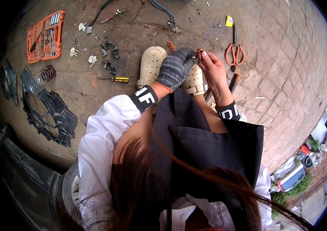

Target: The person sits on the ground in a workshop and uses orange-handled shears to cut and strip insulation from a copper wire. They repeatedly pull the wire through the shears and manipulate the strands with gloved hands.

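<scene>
In front of me, my left hand point(176, 68) wears a grey-and-black knit glove with an orange cuff. Its curled fingertips meet the left side of a small bundle of copper wire point(200, 56). My right hand point(214, 68) is bare and pinches that bundle between thumb and fingers. Both hands are raised over my beige perforated clogs point(152, 62). Another tuft of copper strands point(171, 45) shows on the ground just beyond the glove. How the wire is wound is partly hidden by the fingers.
Orange-handled shears point(235, 53) and a hammer point(238, 74) lie to the right. Leftward are a yellow-black screwdriver point(120, 79), black plastic fragments point(110, 53), an orange socket set case point(45, 37), a coil spring point(46, 74) and a black plastic frame point(49, 112). A dark car point(30, 173) stands behind left.
</scene>
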Motion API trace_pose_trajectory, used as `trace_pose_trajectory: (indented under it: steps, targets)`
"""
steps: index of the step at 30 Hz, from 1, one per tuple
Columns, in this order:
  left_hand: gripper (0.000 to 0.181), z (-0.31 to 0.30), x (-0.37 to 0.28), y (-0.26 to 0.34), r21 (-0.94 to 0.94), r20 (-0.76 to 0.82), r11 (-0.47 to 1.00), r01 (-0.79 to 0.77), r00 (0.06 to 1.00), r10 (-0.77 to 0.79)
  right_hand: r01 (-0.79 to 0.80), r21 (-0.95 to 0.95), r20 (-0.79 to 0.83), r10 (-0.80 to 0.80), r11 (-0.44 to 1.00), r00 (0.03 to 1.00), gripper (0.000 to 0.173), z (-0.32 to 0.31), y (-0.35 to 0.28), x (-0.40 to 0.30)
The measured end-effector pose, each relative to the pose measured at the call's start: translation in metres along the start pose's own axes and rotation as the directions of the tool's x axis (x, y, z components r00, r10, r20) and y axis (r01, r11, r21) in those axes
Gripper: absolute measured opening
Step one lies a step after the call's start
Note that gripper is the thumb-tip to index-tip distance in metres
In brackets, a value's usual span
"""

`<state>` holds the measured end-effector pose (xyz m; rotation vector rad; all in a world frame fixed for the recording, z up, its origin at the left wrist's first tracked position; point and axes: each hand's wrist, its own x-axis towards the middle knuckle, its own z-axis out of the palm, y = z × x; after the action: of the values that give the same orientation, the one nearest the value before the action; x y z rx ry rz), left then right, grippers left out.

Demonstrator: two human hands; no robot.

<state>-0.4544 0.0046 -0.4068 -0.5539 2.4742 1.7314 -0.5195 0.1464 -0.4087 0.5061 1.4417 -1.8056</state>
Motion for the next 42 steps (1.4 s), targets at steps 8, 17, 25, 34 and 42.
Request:
trace_pose_trajectory:
  steps: [8,17,25,34,42]
  targets:
    - [0.019,-0.004,0.0,-0.011,-0.233,0.263,0.945,0.229,0.951,-0.166,-0.127,0.263,0.018,0.127,0.957,0.992,0.021,-0.007,-0.005,-0.001]
    - [0.026,-0.008,0.009,-0.022,-0.07,0.359,0.994,-0.087,0.927,0.106,-0.227,0.143,0.19,0.198,0.963,0.962,0.021,-0.011,-0.024,-0.007]
    - [0.033,-0.016,0.044,-0.028,0.069,0.6,0.996,-0.048,0.8,-0.003,-0.161,-0.134,0.222,0.188,0.978,0.957,0.023,-0.009,-0.024,-0.019]
    - [0.027,-0.015,0.068,-0.042,0.059,0.73,0.987,-0.147,0.682,0.058,-0.008,-0.364,0.224,0.096,0.931,0.97,0.02,-0.01,-0.007,-0.016]
    - [0.025,-0.038,0.083,-0.009,0.088,0.906,0.994,0.061,0.411,-0.105,0.129,-0.548,0.269,0.029,0.826,0.963,0.023,-0.003,-0.004,-0.014]
